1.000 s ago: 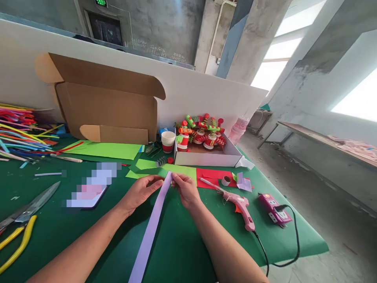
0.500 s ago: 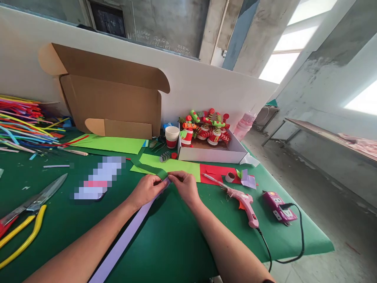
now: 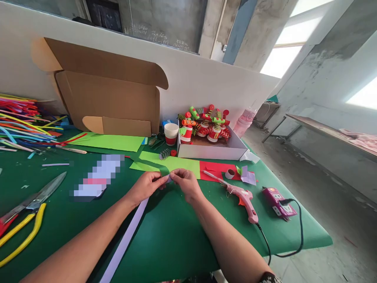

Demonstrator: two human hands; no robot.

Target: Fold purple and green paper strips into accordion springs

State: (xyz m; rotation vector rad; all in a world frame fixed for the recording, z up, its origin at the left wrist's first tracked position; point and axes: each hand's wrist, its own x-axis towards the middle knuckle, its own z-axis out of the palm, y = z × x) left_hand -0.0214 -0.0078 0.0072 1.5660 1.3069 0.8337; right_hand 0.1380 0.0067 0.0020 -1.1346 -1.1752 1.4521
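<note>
My left hand [image 3: 149, 187] pinches a long lavender paper strip [image 3: 129, 235] near its far end, where it meets a dark green paper strip [image 3: 151, 166]. Close beside it, my right hand [image 3: 186, 184] is closed with thumb and forefinger on the same meeting point of the two strips. The lavender strip runs down toward me under my left forearm; the green one stretches away to the left over a light green sheet [image 3: 182, 165]. Fingers hide the exact join.
A pink glue gun [image 3: 246, 200] lies right, beside a purple power socket [image 3: 279, 202] with its cord. Large shears [image 3: 37, 203] lie left. Behind stand a white tray [image 3: 212, 153] of paper figures, paper cups [image 3: 171, 133], a cardboard box [image 3: 108, 98] and pipe cleaners [image 3: 26, 122].
My hands stay together at the strips' ends, with the left fingers shifted slightly. The lavender strip's near part has swung a little to the right. The view has tilted slightly.
</note>
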